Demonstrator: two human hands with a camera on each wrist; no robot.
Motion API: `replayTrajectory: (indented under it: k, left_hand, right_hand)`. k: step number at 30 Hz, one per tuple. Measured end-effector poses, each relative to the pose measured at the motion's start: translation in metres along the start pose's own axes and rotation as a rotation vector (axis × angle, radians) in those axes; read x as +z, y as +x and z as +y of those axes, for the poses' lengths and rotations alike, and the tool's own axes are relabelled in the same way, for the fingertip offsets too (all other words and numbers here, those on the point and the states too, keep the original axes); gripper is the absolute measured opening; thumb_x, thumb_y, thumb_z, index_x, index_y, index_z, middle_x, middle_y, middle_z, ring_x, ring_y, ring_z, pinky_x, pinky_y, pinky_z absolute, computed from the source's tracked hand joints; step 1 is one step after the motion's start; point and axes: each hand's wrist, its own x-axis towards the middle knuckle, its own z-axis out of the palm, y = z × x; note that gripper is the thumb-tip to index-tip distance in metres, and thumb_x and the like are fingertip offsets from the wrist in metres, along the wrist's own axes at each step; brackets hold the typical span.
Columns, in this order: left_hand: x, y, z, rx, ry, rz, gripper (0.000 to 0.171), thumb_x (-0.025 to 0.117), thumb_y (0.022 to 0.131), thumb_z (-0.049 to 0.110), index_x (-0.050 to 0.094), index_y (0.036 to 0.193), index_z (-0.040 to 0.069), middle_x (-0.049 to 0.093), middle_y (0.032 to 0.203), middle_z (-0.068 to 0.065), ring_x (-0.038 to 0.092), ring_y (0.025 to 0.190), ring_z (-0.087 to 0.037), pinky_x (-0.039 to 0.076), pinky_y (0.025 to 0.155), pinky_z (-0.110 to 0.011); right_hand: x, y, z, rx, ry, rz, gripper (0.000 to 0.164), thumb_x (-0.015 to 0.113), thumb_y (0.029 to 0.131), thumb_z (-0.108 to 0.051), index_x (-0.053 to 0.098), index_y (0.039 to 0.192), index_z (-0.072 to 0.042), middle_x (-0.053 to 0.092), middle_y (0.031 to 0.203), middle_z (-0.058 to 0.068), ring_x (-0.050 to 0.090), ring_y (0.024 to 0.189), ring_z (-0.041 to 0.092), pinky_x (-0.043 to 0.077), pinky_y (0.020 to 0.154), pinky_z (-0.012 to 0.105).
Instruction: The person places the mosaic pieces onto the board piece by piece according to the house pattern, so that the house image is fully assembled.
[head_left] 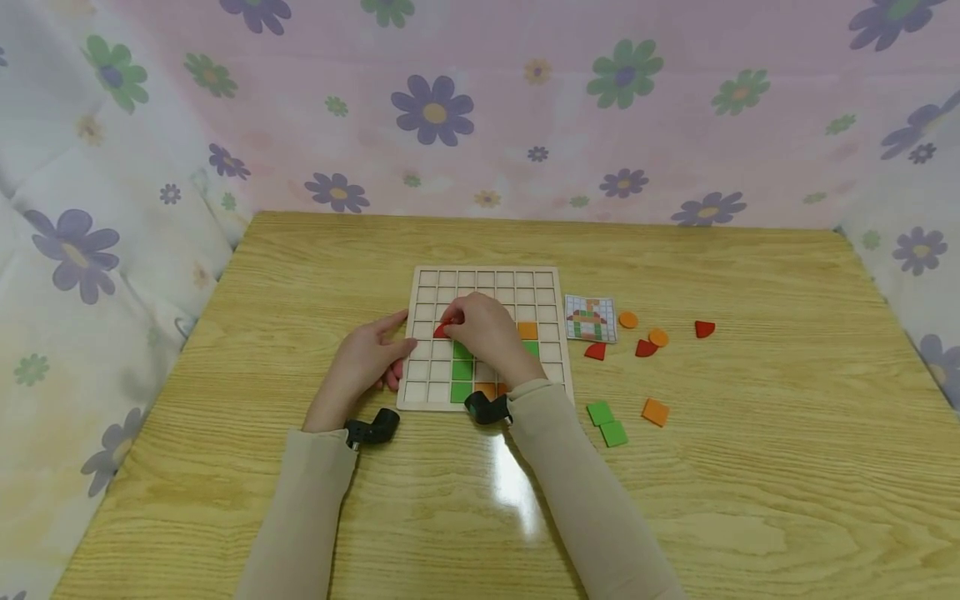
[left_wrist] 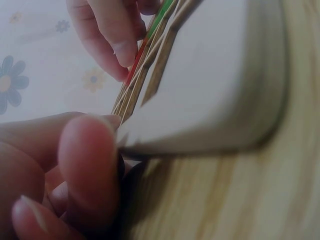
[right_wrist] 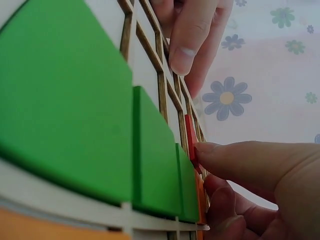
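A pale wooden grid board (head_left: 480, 279) lies on the table. With thumb and fingers, my right hand (head_left: 491, 329) pinches a red quarter-circle tile (right_wrist: 191, 137) at a cell left of centre, just above a column of green square tiles (head_left: 462, 370). My left hand (head_left: 362, 360) holds the board's left edge, its thumb over the rim and the other fingers along the side. Orange tiles (head_left: 485, 390) sit in the bottom row, partly hidden by the right wrist. An orange square (head_left: 528, 331) and a green square (head_left: 531, 349) lie on the board's right part.
A printed pattern card (head_left: 591, 319) lies right of the board. Around it are orange discs (head_left: 628, 319) and loose red quarter-circles (head_left: 704, 329). Nearer me are two green squares (head_left: 613, 433) and an orange square (head_left: 656, 412). Flowered cloth (head_left: 510, 108) hangs behind the table.
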Motion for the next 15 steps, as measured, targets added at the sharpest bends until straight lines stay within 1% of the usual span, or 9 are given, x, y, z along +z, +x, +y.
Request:
replayTrajectory:
  k: [2,4,11,15]
  left_hand:
    - [-0.0001,-0.0001,0.0000,0.001,-0.002,-0.002,0.055,0.058,0.085,0.039,0.037,0.135,0.032,0.058,0.055,-0.010,0.057,0.045,-0.023,0.044,0.041,-0.032]
    - [-0.0002,0.0000,0.0001,0.002,-0.001,-0.002,0.055,0.058,0.085,0.039,0.037,0.136,0.032,0.058,0.055,-0.010,0.057,0.045,-0.023,0.044,0.040,-0.032]
    - [0.0000,-0.0001,0.0009,0.003,0.001,-0.001,0.056,0.058,0.085,0.039,0.037,0.136,0.031,0.058,0.055,-0.010,0.057,0.045,-0.023,0.044,0.041,-0.032]
    - [-0.0003,-0.0003,0.0007,0.001,0.003,-0.002,0.056,0.058,0.085,0.040,0.037,0.136,0.031,0.058,0.055,-0.010,0.057,0.045,-0.023,0.044,0.041,-0.032]
  right_hand:
    - [-0.0002,-0.0003,-0.0003,-0.008,-0.005,-0.002,0.006,0.063,0.083,-0.022,0.067,0.087,-0.020,0.055,0.081,-0.006,0.047,0.074,0.011,0.040,0.064,0.025]
    - [-0.0009,-0.0007,0.0001,-0.010,0.013,0.004,0.008,0.062,0.084,-0.022,0.067,0.089,-0.020,0.055,0.081,-0.006,0.048,0.074,0.011,0.040,0.064,0.025]
    - [-0.0038,-0.0002,0.0062,0.032,0.142,0.044,0.018,0.056,0.087,-0.030,0.065,0.099,-0.021,0.057,0.085,-0.006,0.050,0.077,0.012,0.041,0.067,0.028]
    - [-0.0057,-0.0003,0.0077,0.035,0.191,0.030,0.021,0.054,0.088,-0.033,0.064,0.103,-0.021,0.057,0.090,-0.006,0.050,0.080,0.012,0.042,0.067,0.029]
